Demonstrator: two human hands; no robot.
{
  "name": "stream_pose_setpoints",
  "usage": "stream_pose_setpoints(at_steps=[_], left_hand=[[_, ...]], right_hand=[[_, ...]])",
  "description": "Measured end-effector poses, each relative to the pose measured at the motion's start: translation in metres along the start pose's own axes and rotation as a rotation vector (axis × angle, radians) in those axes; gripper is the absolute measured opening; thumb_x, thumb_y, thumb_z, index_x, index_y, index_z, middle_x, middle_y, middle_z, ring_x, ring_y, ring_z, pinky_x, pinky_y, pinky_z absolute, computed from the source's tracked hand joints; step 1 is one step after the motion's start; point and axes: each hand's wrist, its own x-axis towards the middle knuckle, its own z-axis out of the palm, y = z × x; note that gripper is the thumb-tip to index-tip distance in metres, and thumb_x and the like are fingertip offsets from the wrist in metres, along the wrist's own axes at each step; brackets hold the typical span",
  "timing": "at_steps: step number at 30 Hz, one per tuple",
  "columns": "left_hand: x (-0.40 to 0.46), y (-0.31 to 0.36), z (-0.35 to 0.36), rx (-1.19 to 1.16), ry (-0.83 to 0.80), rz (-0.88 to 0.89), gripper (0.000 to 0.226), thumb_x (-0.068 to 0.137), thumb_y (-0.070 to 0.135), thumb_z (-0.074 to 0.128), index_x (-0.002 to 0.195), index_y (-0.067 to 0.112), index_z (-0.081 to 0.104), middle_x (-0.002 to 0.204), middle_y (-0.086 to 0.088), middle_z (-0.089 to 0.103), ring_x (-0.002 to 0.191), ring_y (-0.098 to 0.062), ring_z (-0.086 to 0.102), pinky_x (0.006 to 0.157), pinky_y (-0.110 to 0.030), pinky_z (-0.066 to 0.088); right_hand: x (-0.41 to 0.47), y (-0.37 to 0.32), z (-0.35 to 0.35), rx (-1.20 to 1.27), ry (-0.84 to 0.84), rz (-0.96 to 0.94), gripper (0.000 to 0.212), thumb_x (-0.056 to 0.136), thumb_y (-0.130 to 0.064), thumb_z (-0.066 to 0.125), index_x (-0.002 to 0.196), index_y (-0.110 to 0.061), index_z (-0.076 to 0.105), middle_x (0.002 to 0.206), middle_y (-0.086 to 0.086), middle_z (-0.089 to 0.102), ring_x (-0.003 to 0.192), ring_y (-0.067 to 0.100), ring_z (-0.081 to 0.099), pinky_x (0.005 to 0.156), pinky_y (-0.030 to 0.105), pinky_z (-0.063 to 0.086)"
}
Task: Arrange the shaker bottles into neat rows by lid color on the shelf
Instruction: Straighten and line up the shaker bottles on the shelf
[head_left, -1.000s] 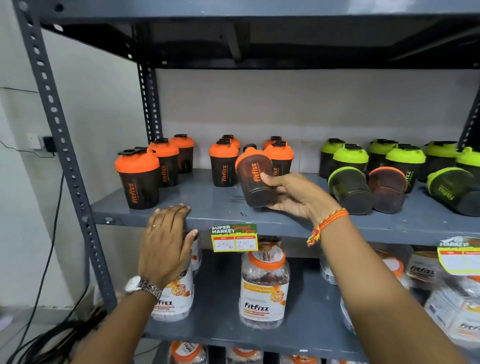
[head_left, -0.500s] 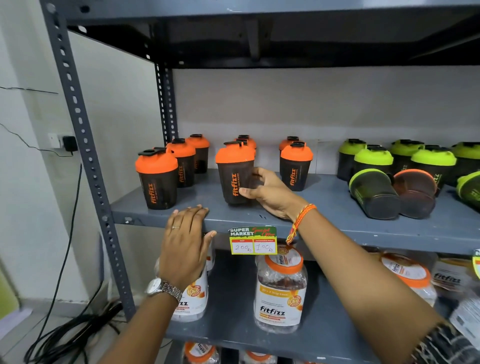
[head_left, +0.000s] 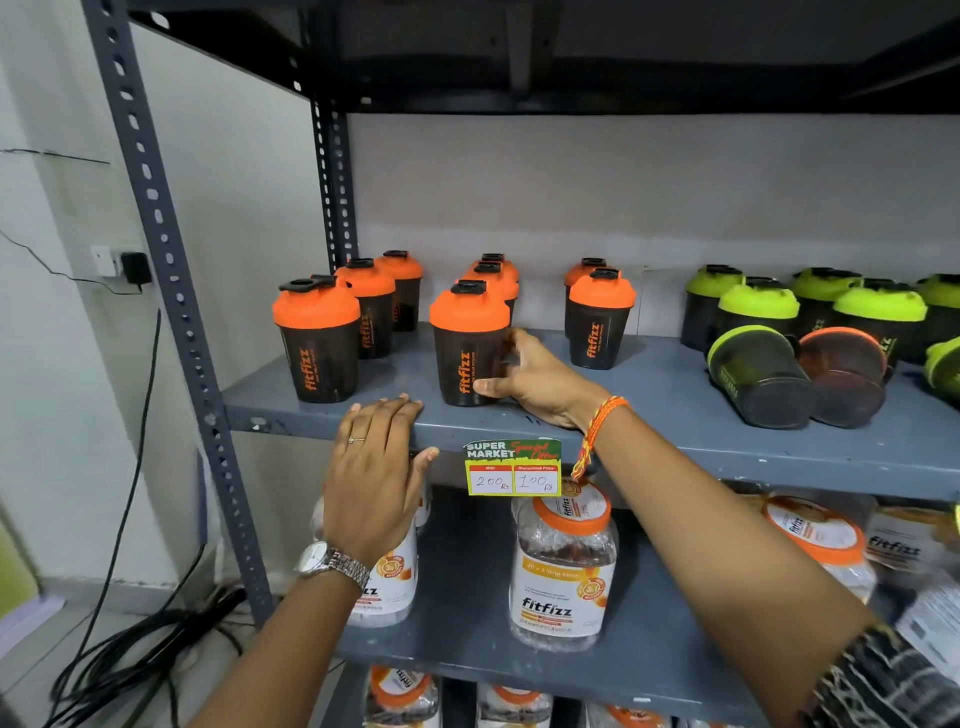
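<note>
Dark shaker bottles stand on the grey shelf (head_left: 649, 415). Orange-lidded ones form three short rows on the left, green-lidded ones (head_left: 758, 312) stand at the right. My right hand (head_left: 535, 382) grips an upright orange-lidded shaker (head_left: 465, 343) at the front of the middle row, its base on the shelf. My left hand (head_left: 376, 467) rests flat over the shelf's front edge, holding nothing. Two shakers lie on their sides at the right: a green-lidded one (head_left: 758, 376) and an orange-lidded one (head_left: 844, 374).
A price tag (head_left: 513, 467) hangs from the shelf edge. Fitfizz jars (head_left: 563, 566) fill the shelf below. A perforated grey upright (head_left: 171, 291) bounds the left side, with black cables (head_left: 130, 660) on the floor and a wall plug (head_left: 136, 267) behind it.
My right hand carried the orange-lidded shaker from a tilted hold, stood it upright at the front of the middle row and still grips it. The view shifted left and closer.
</note>
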Motion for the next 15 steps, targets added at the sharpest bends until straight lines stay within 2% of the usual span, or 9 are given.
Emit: stream_pose_setpoints(at_steps=[7, 11, 13, 15], left_hand=[[0.0, 0.002, -0.004, -0.031, -0.04, -0.023, 0.053, 0.102, 0.049, 0.032, 0.139, 0.016, 0.05, 0.141, -0.007, 0.058, 0.131, -0.027, 0.051, 0.124, -0.043, 0.021], [0.001, 0.003, -0.01, -0.111, -0.04, -0.031, 0.049, 0.099, 0.045, 0.038, 0.139, 0.018, 0.051, 0.142, -0.004, 0.057, 0.133, -0.025, 0.048, 0.125, -0.041, 0.016], [0.003, 0.01, -0.014, -0.178, -0.018, -0.068, 0.047, 0.099, 0.044, 0.038, 0.136, 0.02, 0.053, 0.143, -0.003, 0.057, 0.135, -0.025, 0.048, 0.126, -0.042, 0.016], [0.007, 0.024, -0.016, -0.216, 0.005, -0.091, 0.048, 0.098, 0.044, 0.039, 0.135, 0.019, 0.055, 0.144, -0.003, 0.056, 0.136, -0.026, 0.047, 0.124, -0.046, 0.022]], right_hand=[[0.002, 0.001, -0.001, -0.037, 0.005, 0.015, 0.073, 0.078, 0.014, 0.071, 0.139, -0.004, 0.036, 0.121, 0.008, 0.059, 0.109, 0.02, 0.062, 0.084, 0.032, 0.058], [-0.009, -0.005, -0.016, -0.12, 0.035, 0.026, 0.09, 0.076, 0.014, 0.073, 0.149, -0.011, 0.027, 0.141, 0.018, 0.048, 0.126, 0.031, 0.055, 0.099, 0.046, 0.053], [-0.021, -0.014, -0.035, -0.206, 0.116, 0.012, 0.092, 0.077, 0.009, 0.075, 0.151, -0.013, 0.026, 0.141, 0.015, 0.046, 0.129, 0.029, 0.051, 0.099, 0.043, 0.053], [-0.036, -0.026, -0.058, -0.295, 0.223, -0.03, 0.088, 0.076, 0.001, 0.079, 0.149, -0.014, 0.032, 0.132, 0.01, 0.048, 0.123, 0.026, 0.053, 0.091, 0.035, 0.055]])
